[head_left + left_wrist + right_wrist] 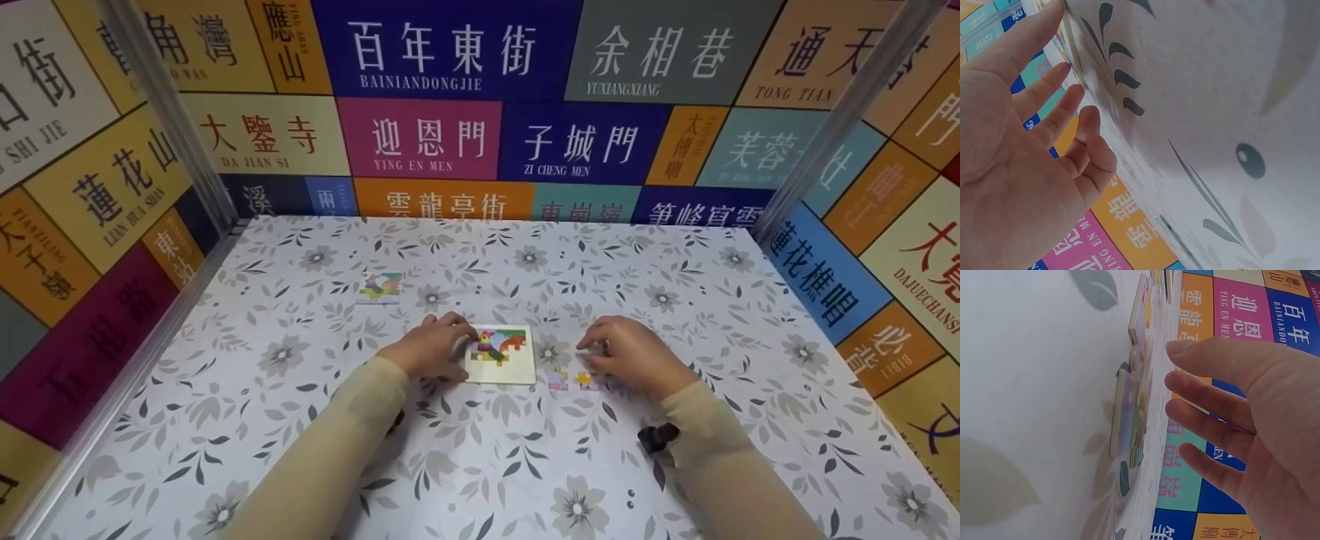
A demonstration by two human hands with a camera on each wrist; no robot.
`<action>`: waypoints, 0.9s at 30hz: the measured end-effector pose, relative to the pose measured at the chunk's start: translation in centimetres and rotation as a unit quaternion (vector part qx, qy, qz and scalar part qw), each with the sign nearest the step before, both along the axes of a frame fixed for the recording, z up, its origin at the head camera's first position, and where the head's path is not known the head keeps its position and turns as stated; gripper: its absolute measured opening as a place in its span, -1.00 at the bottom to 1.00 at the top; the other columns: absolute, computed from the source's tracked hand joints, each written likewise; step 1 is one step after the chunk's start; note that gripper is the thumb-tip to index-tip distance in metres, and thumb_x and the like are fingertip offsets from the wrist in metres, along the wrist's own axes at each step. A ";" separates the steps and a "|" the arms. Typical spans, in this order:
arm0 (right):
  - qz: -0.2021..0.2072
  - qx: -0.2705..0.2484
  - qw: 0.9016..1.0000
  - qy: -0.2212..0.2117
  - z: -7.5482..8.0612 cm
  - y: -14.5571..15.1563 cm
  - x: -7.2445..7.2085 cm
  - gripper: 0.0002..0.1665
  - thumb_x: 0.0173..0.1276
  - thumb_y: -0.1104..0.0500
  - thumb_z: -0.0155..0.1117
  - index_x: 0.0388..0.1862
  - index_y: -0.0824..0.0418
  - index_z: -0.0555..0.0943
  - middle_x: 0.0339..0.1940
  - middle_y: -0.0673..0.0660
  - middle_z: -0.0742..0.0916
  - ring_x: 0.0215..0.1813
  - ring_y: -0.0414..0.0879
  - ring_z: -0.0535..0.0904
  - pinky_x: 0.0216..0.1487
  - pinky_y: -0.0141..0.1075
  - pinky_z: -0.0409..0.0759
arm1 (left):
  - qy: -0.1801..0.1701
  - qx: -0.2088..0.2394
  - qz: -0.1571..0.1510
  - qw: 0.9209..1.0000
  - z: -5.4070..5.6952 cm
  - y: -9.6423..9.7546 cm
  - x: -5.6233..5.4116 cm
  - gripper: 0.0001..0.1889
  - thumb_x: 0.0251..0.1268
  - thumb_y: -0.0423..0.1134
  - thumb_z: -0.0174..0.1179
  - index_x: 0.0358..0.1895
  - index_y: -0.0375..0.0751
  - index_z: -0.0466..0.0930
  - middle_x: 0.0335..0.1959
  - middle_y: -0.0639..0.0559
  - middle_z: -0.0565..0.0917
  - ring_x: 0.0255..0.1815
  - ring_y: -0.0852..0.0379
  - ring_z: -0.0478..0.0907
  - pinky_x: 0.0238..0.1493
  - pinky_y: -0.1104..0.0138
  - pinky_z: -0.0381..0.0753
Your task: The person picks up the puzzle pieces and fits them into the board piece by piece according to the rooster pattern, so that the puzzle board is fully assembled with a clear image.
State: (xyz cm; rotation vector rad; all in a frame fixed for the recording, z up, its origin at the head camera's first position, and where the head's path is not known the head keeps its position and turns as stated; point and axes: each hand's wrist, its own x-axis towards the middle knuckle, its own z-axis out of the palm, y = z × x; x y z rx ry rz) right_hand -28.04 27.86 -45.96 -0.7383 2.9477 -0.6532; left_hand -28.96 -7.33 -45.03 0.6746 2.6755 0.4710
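Note:
A small white-framed jigsaw board (517, 371) lies on the table, its upper part filled with a colourful bird picture (491, 346). At its left edge my left hand (431, 346) rests with spread fingers, the thumb by the near corner. In the left wrist view, fingertips (1075, 93) are right at the edge of the board. To the board's right lie a pink-purple puzzle piece (556, 379) and a piece with a yellow shape (584, 381). Just beyond them hovers my right hand (630, 354), fingers relaxed and nothing between them. A purple-edged piece (1123, 416) stands out beside it in the right wrist view.
A small picture card (379, 287) with a similar bird design lies farther back on the left. The tabletop (570, 472) has a grey leaf and flower pattern. Coloured panels with street names (427, 139) rise behind and at both sides, with clear corner posts.

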 end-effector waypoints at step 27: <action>0.010 0.011 1.000 0.002 0.0 3.1 -0.1 -0.84 0.32 0.29 0.45 -0.15 0.15 0.84 -0.17 0.08 0.79 -0.05 0.05 0.69 0.08 0.04 0.63 | 0.005 0.002 -0.002 1.000 0.1 0.0 0.1 -0.35 0.24 -0.07 0.49 0.40 0.02 0.52 0.52 -0.04 0.36 0.47 -0.23 0.28 0.48 -0.04 0.36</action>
